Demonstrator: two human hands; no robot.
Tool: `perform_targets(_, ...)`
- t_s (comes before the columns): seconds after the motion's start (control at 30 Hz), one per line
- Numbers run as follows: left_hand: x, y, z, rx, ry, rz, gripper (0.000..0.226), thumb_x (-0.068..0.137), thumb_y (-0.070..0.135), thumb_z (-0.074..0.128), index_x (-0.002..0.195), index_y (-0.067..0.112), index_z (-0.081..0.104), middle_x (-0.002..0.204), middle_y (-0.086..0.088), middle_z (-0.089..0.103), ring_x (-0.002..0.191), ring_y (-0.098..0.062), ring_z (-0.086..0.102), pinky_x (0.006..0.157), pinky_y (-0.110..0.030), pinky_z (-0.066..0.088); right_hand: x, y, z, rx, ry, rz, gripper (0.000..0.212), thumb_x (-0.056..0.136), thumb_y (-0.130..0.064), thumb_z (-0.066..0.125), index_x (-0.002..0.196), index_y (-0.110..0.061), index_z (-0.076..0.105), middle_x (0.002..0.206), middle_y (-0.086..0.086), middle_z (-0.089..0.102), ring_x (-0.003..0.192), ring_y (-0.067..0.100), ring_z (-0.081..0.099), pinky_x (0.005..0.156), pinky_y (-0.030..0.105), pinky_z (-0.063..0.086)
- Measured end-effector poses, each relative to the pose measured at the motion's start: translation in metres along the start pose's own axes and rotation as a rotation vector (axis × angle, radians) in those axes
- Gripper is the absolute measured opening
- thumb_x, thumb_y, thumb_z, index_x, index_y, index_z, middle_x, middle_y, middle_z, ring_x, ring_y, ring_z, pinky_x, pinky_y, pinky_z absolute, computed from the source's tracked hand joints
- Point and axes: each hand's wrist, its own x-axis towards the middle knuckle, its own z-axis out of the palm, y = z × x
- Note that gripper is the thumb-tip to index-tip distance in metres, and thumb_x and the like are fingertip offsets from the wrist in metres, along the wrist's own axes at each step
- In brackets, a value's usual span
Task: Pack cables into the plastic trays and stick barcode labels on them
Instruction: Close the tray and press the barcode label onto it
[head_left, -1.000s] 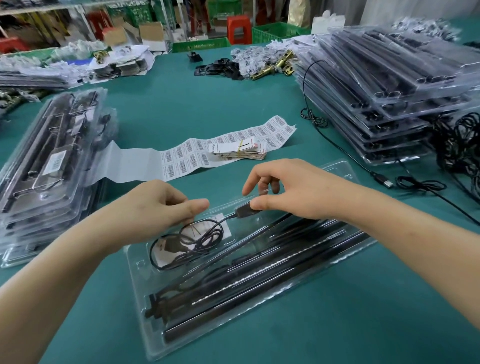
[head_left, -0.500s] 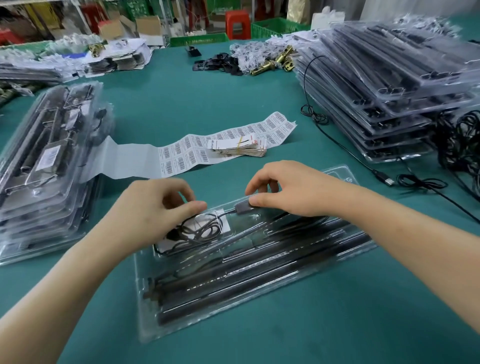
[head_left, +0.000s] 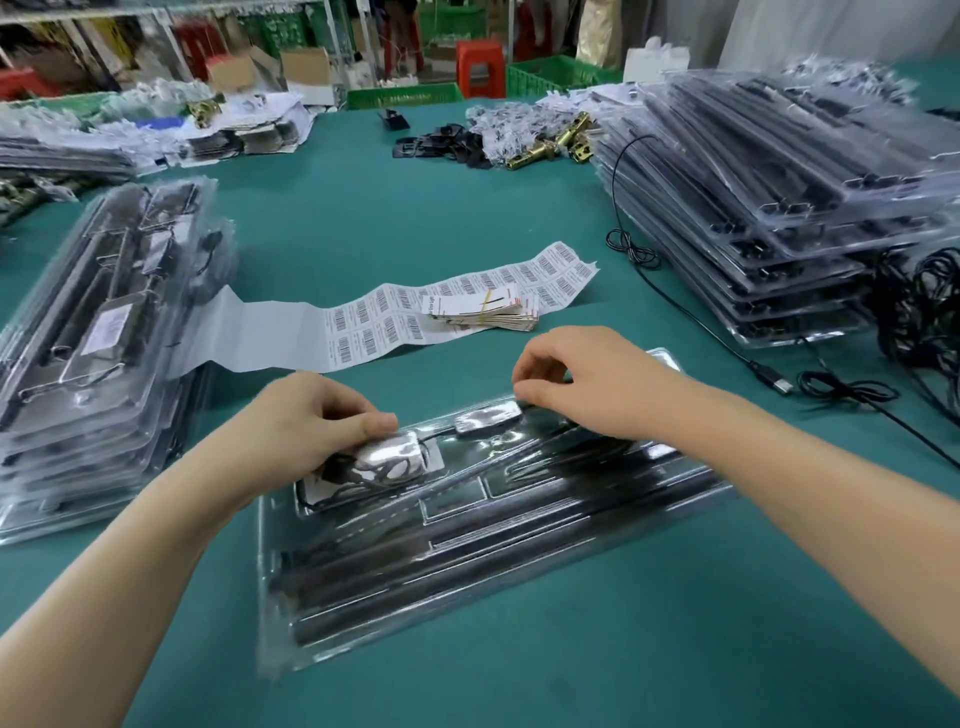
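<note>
A clear plastic tray (head_left: 291, 660) with long black bars (head_left: 467, 587) lies slanted on the green table in front of me. A black cable sits in its far pockets, with the coil (head_left: 384, 465) on the left and the plug (head_left: 488, 420) to its right, both under glare. My left hand (head_left: 317, 423) holds the coil, with the thumb lying on top of it. My right hand (head_left: 587, 387) pinches the cable at the right end of the plug, by the tray's far rim. A strip of barcode labels (head_left: 363, 325) lies just beyond the tray.
Packed trays are stacked at the left (head_left: 104, 338) and in a taller pile at the right (head_left: 779, 218). A banded bundle of cards (head_left: 480, 313) rests on the label strip. A loose cable with a USB plug (head_left: 779, 385) and a heap of black cables (head_left: 924, 317) lie at the right.
Both hands have pushed the cable down into the tray: the coil and plug now sit in their pockets. The tray has shifted a little toward me.
</note>
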Motion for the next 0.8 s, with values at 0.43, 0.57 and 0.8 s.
perform_targets(0.43, 0.066, 0.006, -0.016, 0.581, 0.422, -0.055, 0.038, 0.099, 0.032, 0.063, 0.13, 0.012, 0.067, 0.127, -0.015, 0.063, 0.119, -0.036, 0.058, 0.099, -0.048, 0.048, -0.043, 0.018, 0.025, -0.096, 0.176, -0.078, 0.027, 0.097, -0.048, 0.06, 0.12, -0.036, 0.067, 0.113, -0.019, 0.056, 0.113, 0.003, 0.047, 0.1, 0.02, 0.033)
perform_targets(0.57, 0.073, -0.011, -0.023, 0.669, 0.283, -0.19, 0.049, 0.098, 0.047, 0.059, 0.126, 0.007, 0.063, 0.135, -0.021, 0.056, 0.124, -0.039, 0.053, 0.104, -0.045, 0.044, -0.044, 0.018, 0.022, -0.03, 0.209, -0.092, 0.027, 0.098, -0.042, 0.061, 0.122, -0.031, 0.068, 0.116, -0.018, 0.059, 0.116, 0.003, 0.047, 0.104, 0.031, 0.039)
perform_targets(0.8, 0.068, -0.037, -0.025, 0.461, 0.389, -0.086, 0.073, 0.085, 0.063, 0.069, 0.139, 0.015, 0.062, 0.147, -0.008, 0.055, 0.133, -0.029, 0.051, 0.106, -0.042, 0.043, 0.014, -0.03, 0.026, -0.085, 0.15, -0.203, 0.047, 0.101, -0.041, 0.059, 0.144, -0.023, 0.055, 0.147, -0.008, 0.052, 0.137, 0.009, 0.041, 0.114, 0.026, 0.03)
